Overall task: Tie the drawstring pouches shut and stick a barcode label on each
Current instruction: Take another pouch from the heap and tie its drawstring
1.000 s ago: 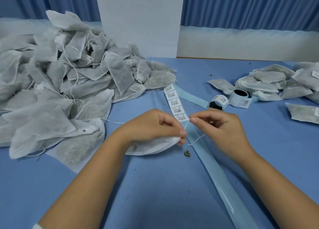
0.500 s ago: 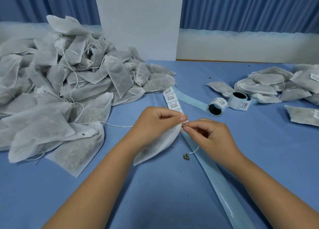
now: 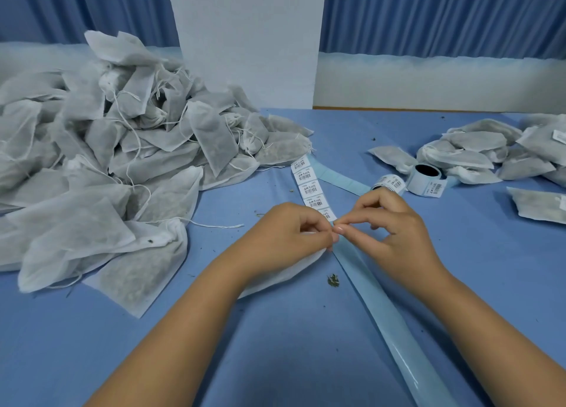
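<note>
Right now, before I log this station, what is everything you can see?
pouch heap: many, white, table left
smaller pouch pile: several, white, table right
held pouch: one, white, centre
label strip: one, white on blue backing, behind it
label rolls: two, white, right of centre
bare backing: one, light blue, runs toward camera
herb crumb: one, green, beside backing
table: one, blue, beneath all
left hand: one, grip on held pouch
right hand: one, pinching at its mouth

Matt fabric pouches, glossy backing strip, paper labels
</note>
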Available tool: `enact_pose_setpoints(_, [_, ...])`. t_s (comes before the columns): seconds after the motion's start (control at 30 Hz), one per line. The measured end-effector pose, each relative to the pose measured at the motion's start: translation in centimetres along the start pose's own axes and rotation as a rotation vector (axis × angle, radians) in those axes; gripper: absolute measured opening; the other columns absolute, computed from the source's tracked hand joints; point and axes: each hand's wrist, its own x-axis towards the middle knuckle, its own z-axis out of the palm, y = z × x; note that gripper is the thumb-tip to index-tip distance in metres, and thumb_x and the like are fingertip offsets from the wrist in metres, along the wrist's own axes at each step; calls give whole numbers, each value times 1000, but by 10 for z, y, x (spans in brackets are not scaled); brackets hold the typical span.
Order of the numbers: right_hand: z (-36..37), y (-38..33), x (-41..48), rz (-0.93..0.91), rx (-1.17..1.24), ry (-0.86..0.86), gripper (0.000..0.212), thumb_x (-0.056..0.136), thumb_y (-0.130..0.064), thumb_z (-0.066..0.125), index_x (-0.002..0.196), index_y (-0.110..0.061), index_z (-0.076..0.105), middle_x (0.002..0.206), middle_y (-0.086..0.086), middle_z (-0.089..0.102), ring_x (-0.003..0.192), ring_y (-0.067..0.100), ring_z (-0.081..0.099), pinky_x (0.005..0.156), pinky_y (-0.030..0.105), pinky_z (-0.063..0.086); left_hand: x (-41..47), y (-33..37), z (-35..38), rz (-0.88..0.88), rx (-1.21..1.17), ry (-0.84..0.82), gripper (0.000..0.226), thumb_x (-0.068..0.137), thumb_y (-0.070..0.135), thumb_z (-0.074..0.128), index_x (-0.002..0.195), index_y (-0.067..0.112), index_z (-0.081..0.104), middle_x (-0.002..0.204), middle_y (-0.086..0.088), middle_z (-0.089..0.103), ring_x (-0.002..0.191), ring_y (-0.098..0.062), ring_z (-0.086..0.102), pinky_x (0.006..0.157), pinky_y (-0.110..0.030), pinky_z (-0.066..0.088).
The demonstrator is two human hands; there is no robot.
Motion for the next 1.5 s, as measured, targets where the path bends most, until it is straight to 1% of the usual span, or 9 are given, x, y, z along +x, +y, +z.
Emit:
enact_pose_setpoints(0.2, [7, 4, 1, 213, 104, -49, 21, 81, -24, 76, 98, -37, 72, 86, -8, 57, 76, 6, 54, 70, 13, 43, -1, -2, 2, -126, -299, -53, 20, 92, 20, 61, 77, 22, 74, 86, 3, 75, 93, -7, 67, 90, -22, 44])
enact_pose_setpoints(0.33, [5, 3, 2, 247, 175, 78, 30, 85, -9, 72, 96, -36, 65, 89, -9, 59, 74, 6, 54, 66, 13, 43, 3, -3, 2, -153, -356, -6, 18, 90, 21, 62, 78, 24, 74, 87, 6, 75, 95, -7, 66, 93, -24, 44])
enact_pose_setpoints(0.57, [5, -8, -2, 251, 449, -45, 21, 83, -1, 73, 86, -15, 58, 85, 0, 71, 78, 25, 62, 62, 29, 49, 5, -3, 1, -158, -333, 9, 17, 75, 35, 58, 70, 28, 72, 83, 10, 72, 86, -6, 61, 94, -33, 44])
enact_pose_setpoints(0.7, [7, -11, -2, 289, 502, -86, 21, 84, 1, 71, 88, -12, 56, 91, 3, 74, 81, 21, 66, 67, 47, 50, 5, -3, 0, -155, -332, -15, 15, 73, 36, 58, 71, 28, 71, 81, 9, 70, 83, -8, 59, 93, -34, 44])
enact_pose_setpoints(1.0, [8, -10, -1, 331, 594, -128, 24, 82, 5, 71, 82, -11, 54, 85, 8, 72, 72, 14, 61, 65, 21, 48, 4, -4, 0, -131, -391, -34, 12, 78, 29, 61, 69, 28, 70, 77, 6, 70, 76, -6, 62, 90, -32, 45])
enact_pose_setpoints(1.17, [11, -11, -1, 320, 543, -96, 23, 86, 8, 63, 80, -12, 53, 81, 0, 65, 69, 15, 52, 65, 43, 41, 5, -5, 1, -93, -372, 46, 8, 79, 27, 70, 75, 27, 76, 89, 6, 75, 90, -5, 67, 90, -20, 48])
enact_pose_setpoints(1.27, [10, -12, -2, 326, 514, -76, 21, 86, 11, 58, 81, -9, 53, 77, -5, 58, 70, 17, 47, 64, 51, 44, 5, -5, 1, -97, -261, 157, 6, 82, 27, 76, 75, 28, 77, 90, 13, 73, 66, 1, 59, 69, -7, 44])
enact_pose_setpoints(1.33, [11, -13, -3, 326, 500, -75, 21, 85, 12, 58, 81, -8, 53, 76, -5, 56, 70, 17, 48, 64, 53, 45, 4, -4, 1, -93, -231, 166, 10, 83, 24, 76, 73, 26, 75, 72, 12, 70, 50, 4, 49, 55, -6, 38])
enact_pose_setpoints(1.5, [13, -14, -3, 331, 492, -84, 21, 81, 4, 72, 85, -8, 56, 81, 6, 63, 69, 12, 57, 60, 29, 47, 3, -2, 4, -118, -166, 133, 12, 84, 22, 71, 73, 24, 74, 50, 10, 49, 41, -3, 33, 44, -11, 27])
